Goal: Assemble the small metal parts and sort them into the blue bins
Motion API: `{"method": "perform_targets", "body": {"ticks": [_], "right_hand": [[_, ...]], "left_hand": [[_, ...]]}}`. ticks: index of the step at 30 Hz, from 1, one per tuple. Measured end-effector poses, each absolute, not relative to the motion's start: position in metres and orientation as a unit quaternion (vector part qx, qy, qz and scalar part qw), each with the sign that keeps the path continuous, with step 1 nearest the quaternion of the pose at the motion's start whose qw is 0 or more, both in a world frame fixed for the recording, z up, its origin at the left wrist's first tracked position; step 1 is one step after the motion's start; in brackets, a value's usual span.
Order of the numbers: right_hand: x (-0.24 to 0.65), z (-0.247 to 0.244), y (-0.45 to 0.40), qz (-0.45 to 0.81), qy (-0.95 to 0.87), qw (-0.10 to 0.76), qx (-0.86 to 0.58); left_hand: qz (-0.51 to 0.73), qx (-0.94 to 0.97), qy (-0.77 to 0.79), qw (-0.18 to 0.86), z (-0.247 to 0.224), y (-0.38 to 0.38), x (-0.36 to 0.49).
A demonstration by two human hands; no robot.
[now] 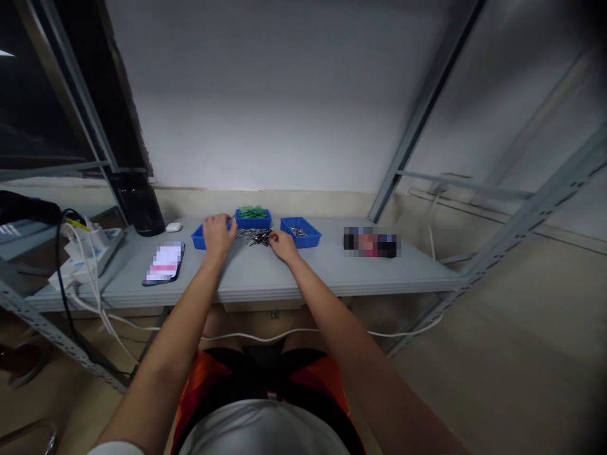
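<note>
My left hand [218,234] hovers at the right side of a blue tray [199,237], covering much of it. Its thumb stands apart from the fingers, and nothing shows in its grasp. My right hand [283,246] is at the right edge of a loose pile of small dark and silvery metal pieces [258,236], fingertips pinched together. Anything between those fingertips is too small to make out. Behind the pile stands a blue bin [253,223] of green pieces [252,212]. Right of it, another blue bin [310,240] contains small silvery metal pieces [298,231].
A phone [164,263] lies on the grey shelf top [265,278] at left, near a white case [173,227] and a black bottle [140,205]. A power strip [85,259] with cables is farther left. A blurred dark item [371,242] lies at right. Metal uprights [420,126] frame the shelf.
</note>
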State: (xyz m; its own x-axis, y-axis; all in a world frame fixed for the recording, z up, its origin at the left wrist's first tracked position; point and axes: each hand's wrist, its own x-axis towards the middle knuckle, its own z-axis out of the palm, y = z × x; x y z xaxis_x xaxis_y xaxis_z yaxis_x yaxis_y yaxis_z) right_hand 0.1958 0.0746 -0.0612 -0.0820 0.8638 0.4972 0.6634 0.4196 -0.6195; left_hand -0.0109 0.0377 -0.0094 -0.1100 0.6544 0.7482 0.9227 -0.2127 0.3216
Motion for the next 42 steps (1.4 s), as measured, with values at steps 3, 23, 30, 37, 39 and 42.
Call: {"method": "perform_targets", "body": {"ticks": [3, 23, 30, 37, 39, 42], "right_hand": [[0.196, -0.064, 0.073, 0.093, -0.759, 0.365, -0.531], [0.186, -0.054, 0.070, 0.163, -0.773, 0.454, -0.411], [0.186, -0.053, 0.067, 0.172, -0.778, 0.450, -0.403], [0.185, -0.052, 0.062, 0.160, -0.800, 0.428, -0.389], [0.185, -0.052, 0.061, 0.159, -0.804, 0.424, -0.385], [0.185, -0.052, 0.061, 0.152, -0.800, 0.426, -0.394]], "left_hand": [[-0.453, -0.535, -0.687, 0.192, -0.006, 0.039, -0.028], [-0.225, -0.857, -0.458, 0.071, -0.030, 0.040, 0.017], [-0.226, -0.854, -0.465, 0.058, -0.032, 0.044, 0.016], [-0.227, -0.846, -0.480, 0.051, -0.032, 0.045, 0.014], [-0.231, -0.842, -0.485, 0.050, -0.032, 0.045, 0.014], [-0.241, -0.834, -0.495, 0.044, -0.032, 0.044, 0.014]]}}
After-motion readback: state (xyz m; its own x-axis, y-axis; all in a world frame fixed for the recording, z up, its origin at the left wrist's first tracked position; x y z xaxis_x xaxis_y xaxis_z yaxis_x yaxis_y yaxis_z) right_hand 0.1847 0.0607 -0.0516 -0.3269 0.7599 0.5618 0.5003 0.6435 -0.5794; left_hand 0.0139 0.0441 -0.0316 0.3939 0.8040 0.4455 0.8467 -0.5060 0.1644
